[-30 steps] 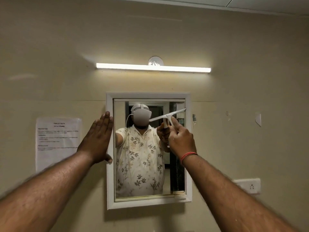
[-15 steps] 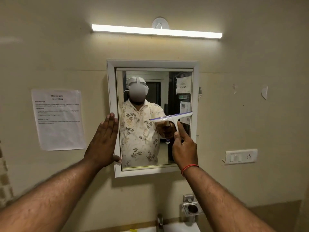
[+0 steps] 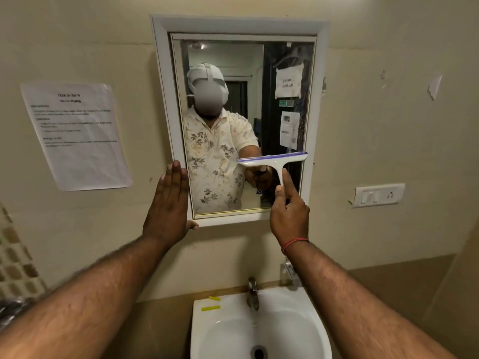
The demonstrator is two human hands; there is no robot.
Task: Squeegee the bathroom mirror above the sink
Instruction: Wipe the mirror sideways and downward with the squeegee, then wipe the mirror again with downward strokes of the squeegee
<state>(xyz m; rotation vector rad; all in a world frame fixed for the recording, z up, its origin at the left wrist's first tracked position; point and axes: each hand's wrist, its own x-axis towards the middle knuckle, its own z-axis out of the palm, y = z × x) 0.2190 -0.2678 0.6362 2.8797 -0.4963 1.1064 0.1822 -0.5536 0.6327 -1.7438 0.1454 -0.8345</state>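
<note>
At 4 o'clock on mirror (image 3: pixel 220 125), R hand (image 3: pixel 289 213) grip pinches squeegee (image 3: pixel 274 161) handle, L hand (image 3: pixel 168 203) flat/open on frame; light fingertip hold w/ tilted blade may skip, leaving streaks.

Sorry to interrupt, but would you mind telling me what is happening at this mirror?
A person is squeegeeing the white-framed wall mirror above the white ceramic sink. The right hand grips the handle of a white T-shaped squeegee with a blue blade, which lies across the glass's lower right part. The left hand rests flat against the frame's lower left edge.
</note>
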